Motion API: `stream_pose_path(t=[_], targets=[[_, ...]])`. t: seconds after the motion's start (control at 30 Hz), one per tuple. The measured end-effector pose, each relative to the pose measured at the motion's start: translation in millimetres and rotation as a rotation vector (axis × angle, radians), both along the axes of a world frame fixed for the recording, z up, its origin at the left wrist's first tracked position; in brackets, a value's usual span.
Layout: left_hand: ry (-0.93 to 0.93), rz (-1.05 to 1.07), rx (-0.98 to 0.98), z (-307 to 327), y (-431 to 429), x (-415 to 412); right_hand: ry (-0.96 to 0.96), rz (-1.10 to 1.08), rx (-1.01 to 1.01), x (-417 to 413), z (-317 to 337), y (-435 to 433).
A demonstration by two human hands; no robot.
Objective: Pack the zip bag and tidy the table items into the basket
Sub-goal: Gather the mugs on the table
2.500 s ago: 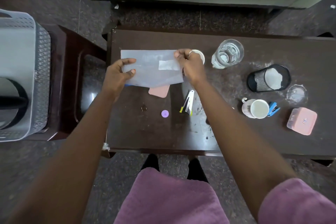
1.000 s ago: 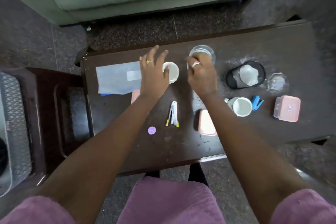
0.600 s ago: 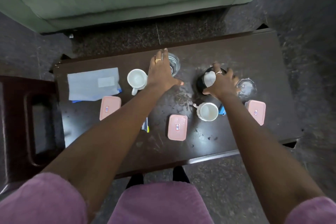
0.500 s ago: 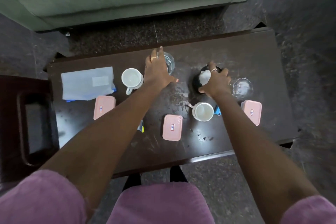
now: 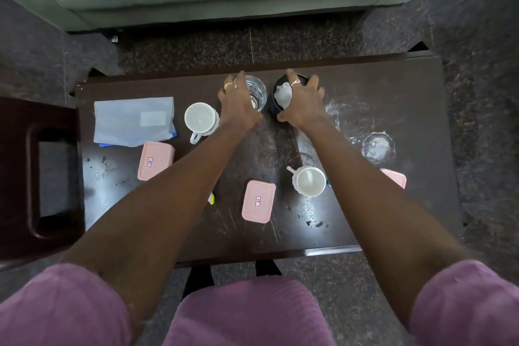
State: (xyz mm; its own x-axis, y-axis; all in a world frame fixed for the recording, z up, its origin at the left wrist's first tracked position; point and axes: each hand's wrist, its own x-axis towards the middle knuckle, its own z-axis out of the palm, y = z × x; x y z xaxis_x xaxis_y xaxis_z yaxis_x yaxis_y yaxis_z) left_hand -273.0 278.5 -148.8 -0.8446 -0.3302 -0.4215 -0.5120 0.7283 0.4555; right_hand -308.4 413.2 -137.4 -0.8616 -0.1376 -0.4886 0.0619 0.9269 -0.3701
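- The left hand (image 5: 238,105) is curling its fingers round the water glass (image 5: 257,93).
- The right hand (image 5: 302,105) is gripping the black mesh pen cup (image 5: 280,82) just beside it.

1. Zip bag (image 5: 132,121): translucent, bluish, lying flat at the left (white label patch uppermost).
2. Clear glass (image 5: 257,91): upright, gripped by the left hand (image 5: 238,105).
3. Black mesh cup (image 5: 282,94): just beside the glass, white paper inside, gripped by the right hand (image 5: 303,105).
4. Far mug (image 5: 200,119) and near mug (image 5: 309,181): white, upright, well apart.
5. Left pink box (image 5: 154,160), middle pink box (image 5: 258,201), right pink box (image 5: 396,177) (partly behind an arm): lidded.
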Motion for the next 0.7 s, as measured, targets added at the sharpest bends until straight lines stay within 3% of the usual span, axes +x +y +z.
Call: stream_pose_path(t=[0.7], targets=[[-0.039,0.055,-0.003,5,-3,-5,-0.032,0.004,0.038,-16,-4,-14]])
